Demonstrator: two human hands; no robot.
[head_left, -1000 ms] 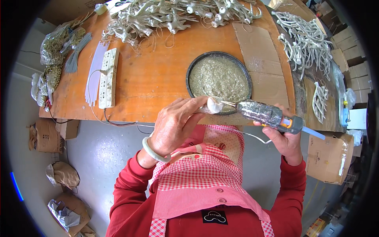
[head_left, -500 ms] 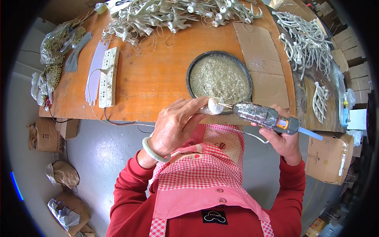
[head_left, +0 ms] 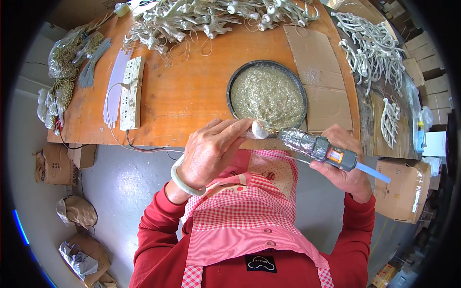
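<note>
White power strip (head_left: 131, 93), cardboard sheets (head_left: 317, 72), pale branch pieces (head_left: 211, 17) on orange table (head_left: 182, 96)

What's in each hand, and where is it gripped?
Right hand grips the glue gun by its handle; left hand pinches a small white piece at the nozzle.

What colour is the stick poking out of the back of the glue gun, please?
Pale translucent blue stick, seen in the head view, behind the right hand.

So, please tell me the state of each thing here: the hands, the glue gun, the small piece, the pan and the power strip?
left hand: closed on small white piece
small white piece: held at glue gun's tip
right hand: gripping glue gun
glue gun: foil-wrapped, glue stick protruding behind
round pan: full of glitter
power strip: flat on table, cord attached
</note>
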